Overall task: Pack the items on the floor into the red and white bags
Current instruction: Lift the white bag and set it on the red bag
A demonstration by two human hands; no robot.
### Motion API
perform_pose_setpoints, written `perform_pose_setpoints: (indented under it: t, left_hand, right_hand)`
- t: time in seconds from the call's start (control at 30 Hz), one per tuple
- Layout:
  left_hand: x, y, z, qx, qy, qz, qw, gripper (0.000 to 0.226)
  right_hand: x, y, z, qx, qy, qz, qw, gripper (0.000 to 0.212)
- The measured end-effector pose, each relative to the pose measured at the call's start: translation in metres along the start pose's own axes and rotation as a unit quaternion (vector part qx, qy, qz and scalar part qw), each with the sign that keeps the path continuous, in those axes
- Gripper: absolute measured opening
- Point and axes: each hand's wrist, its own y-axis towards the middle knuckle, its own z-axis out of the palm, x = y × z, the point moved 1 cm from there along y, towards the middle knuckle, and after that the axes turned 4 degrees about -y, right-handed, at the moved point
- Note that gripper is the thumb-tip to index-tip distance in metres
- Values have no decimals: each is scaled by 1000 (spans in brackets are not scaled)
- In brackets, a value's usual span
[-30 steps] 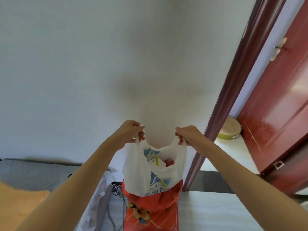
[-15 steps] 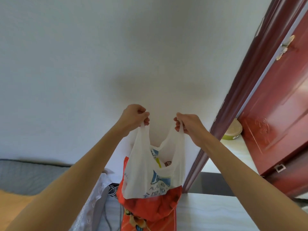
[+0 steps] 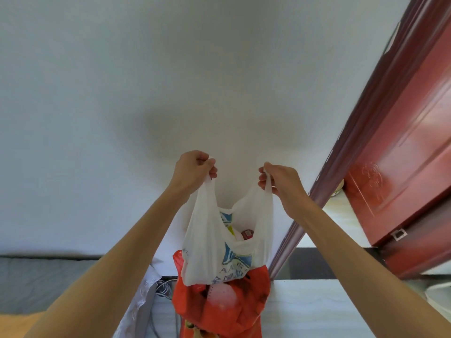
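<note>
Head view, item log: white bag (image 3: pixel 217 250) w/ blue print, hung between both hands. Left hand (image 3: pixel 194 168) clenched on one handle, right hand (image 3: pixel 280 181) on the other. Red bag (image 3: pixel 219 306) directly below hands, touching white bag's base. Risk: thin handles may stretch/tear under load; contents spill.

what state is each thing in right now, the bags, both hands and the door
white plastic bag with blue print: lifted by both handles, mouth open, items inside
red plastic bag: below the white one, mouth open, filled
left hand: grips the bag's left handle
right hand: grips the right handle
dark red wooden door: standing open
</note>
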Motion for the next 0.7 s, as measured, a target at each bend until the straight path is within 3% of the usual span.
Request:
perform_pose_setpoints:
  t: [0.2, 0.37, 0.57, 0.7]
  left_hand:
    - [54, -9, 4, 62, 72, -115, 989, 17]
    - [84, -16, -5, 80, 122, -143, 979, 13]
    - [44, -7, -8, -5, 23, -101, 995, 24]
    - [6, -20, 1, 38, -9, -83, 996, 13]
  right_hand:
    - [-50, 5, 5, 13, -40, 98, 994, 19]
    - [-68, 6, 5, 6, -65, 123, 990, 20]
    - [-32, 6, 10, 3, -49, 41, 998, 22]
    - [0, -10, 18, 55, -89, -7, 994, 24]
